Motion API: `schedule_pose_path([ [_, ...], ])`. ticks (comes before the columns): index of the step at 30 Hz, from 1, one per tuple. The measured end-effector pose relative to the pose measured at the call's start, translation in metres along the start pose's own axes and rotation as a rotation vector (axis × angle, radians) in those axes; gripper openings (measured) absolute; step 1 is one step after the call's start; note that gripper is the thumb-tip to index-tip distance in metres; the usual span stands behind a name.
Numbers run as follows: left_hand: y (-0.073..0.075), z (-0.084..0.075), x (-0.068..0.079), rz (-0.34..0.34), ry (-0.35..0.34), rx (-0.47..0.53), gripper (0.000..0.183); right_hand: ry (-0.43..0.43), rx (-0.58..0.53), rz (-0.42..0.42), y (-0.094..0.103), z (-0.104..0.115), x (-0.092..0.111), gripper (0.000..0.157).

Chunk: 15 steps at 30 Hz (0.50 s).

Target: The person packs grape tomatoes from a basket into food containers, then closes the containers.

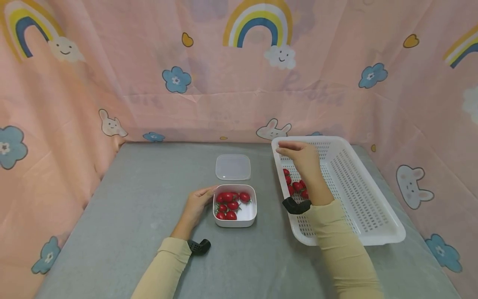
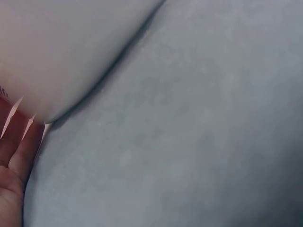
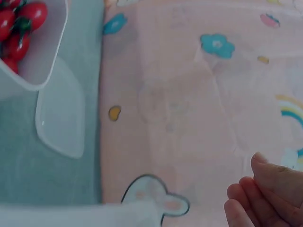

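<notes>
Tomatoes crowd the left of our white box, mid-table; its near right has room. Our left hand touches the box's left wall, fingers near straight; light bracing should do. Our right hand, narrow, visibly empty, hovers over the basket's far left; we'd grip its fruit softly.

Left hand touched side of white box; small tomatoes lay inside. Right hand was above white basket. Clear lid lay behind box.
</notes>
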State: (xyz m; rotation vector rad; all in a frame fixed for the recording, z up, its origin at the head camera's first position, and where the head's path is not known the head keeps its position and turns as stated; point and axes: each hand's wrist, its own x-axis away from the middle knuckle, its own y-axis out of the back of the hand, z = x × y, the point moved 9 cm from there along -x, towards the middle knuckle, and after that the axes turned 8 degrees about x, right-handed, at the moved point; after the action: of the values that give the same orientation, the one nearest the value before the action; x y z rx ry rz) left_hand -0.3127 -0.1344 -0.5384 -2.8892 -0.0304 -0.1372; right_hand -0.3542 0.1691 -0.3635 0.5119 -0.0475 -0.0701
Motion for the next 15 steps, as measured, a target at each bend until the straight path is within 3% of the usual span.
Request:
schedule_pose_path([
  [7, 0.0, 0.002, 0.0, -0.01, 0.005, 0.009, 0.034, -0.011, 0.025, -0.051, 0.019, -0.028, -0.016, 0.047],
  [15, 0.0, 0.001, 0.0, -0.008, 0.012, 0.026, 0.034, -0.071, 0.034, -0.043, 0.023, -0.053, -0.03, 0.041],
])
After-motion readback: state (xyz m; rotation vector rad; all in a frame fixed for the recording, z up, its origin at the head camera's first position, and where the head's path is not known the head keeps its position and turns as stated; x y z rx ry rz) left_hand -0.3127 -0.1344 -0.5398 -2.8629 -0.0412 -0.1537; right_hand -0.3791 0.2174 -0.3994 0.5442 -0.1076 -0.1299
